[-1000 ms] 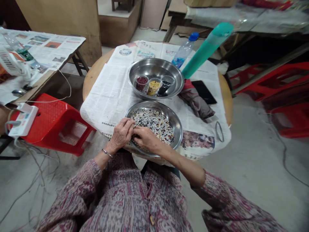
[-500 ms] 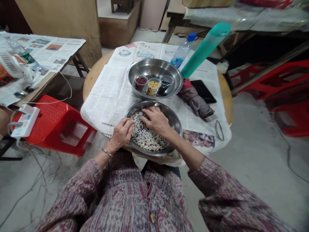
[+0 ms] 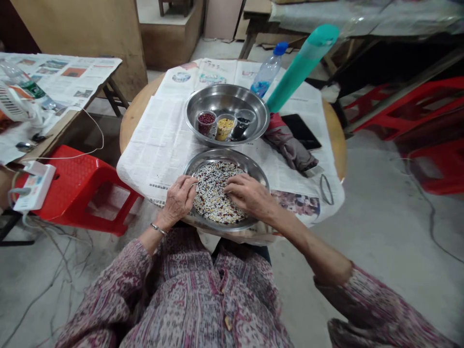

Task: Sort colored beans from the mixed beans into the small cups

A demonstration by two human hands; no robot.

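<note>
A: The fingers of the right hand lie spread, gripping nothing, with the tips down on the mixed beans. What about the left hand?

B: Its fingers are curled together at the left rim of the near steel pan, touching the edge of the beans. Whether they pinch a grain I cannot tell.

A: And the beans themselves?

B: Spread thin across that pan, at the near edge of the counter, which is covered in newspaper. I'd judge them light, hard and loose, apt to roll off the steel. They are best taken one at a time by fingertip pinch, or slid along the bottom.

A: Beyond the pan?

B: A second steel bowl just behind, holding three small cups: red, yellow and dark contents. To its right are a water bottle, a teal cylinder and a crumpled cloth.
</note>
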